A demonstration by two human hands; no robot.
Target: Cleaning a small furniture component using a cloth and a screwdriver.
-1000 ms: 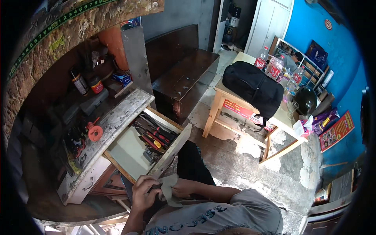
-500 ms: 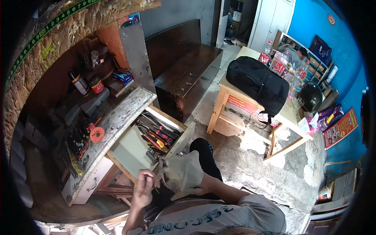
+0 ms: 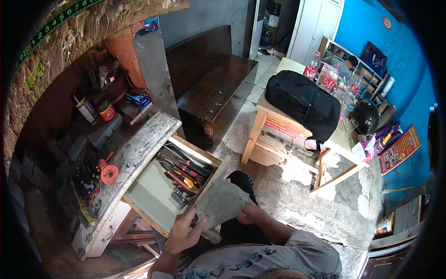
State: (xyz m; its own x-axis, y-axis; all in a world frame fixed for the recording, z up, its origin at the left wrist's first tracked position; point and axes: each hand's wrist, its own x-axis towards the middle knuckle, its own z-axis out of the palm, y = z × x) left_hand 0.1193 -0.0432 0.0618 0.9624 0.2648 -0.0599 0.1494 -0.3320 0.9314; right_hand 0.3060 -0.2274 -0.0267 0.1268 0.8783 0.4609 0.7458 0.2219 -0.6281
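Note:
My left hand (image 3: 186, 232) is closed on the lower left part of a grey-green, flexible sheet or cloth (image 3: 222, 203), just over the front of an open drawer (image 3: 148, 190). My right hand (image 3: 248, 215) is at the sheet's right edge, gripping it, its fingertips partly hidden. The drawer holds pliers and screwdrivers (image 3: 186, 172) with red, yellow and black handles, and small metal pieces (image 3: 179, 197). On the weathered counter (image 3: 148, 130) above lie an orange plastic spool (image 3: 109, 173) and more hand tools (image 3: 81, 195).
A dark wooden bench (image 3: 211, 97) stands behind the counter. To the right, a wooden table (image 3: 262, 109) carries a black backpack (image 3: 302, 104), bottles (image 3: 313, 69) and a round dark helmet-like object (image 3: 364, 116). A person (image 3: 346, 69) sits beyond it. A shelf (image 3: 93, 130) holds cans.
The grey sheet, bunched a second ago, has been opened out into a flatter shape. My left hand has moved to the right onto its lower corner; my right hand has shifted rightward along its edge.

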